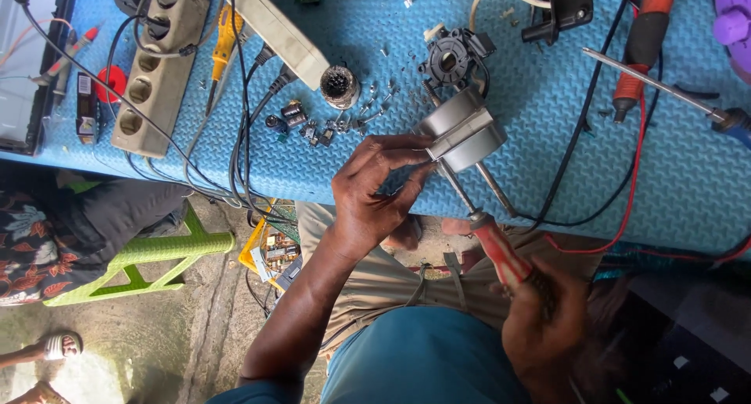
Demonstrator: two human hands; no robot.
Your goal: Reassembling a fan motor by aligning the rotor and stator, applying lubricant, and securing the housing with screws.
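Observation:
My left hand [374,191] grips a grey metal motor housing [461,130] at the near edge of the blue foam mat [547,138]. A shaft sticks out of the housing toward me. My right hand [547,326] holds a red-handled screwdriver [501,255], whose shank runs up to the housing by my left fingertips. Small screws and metal parts [328,126] lie scattered just beyond my left hand, next to a round black-bristled part [340,85] and a black plastic motor piece [454,58].
A beige power strip [152,68] with black cables lies at the left. Another red-handled tool [641,44] and a long metal rod [657,87] lie at the right. A green plastic stool [149,255] and another person's patterned clothing [31,240] are below left.

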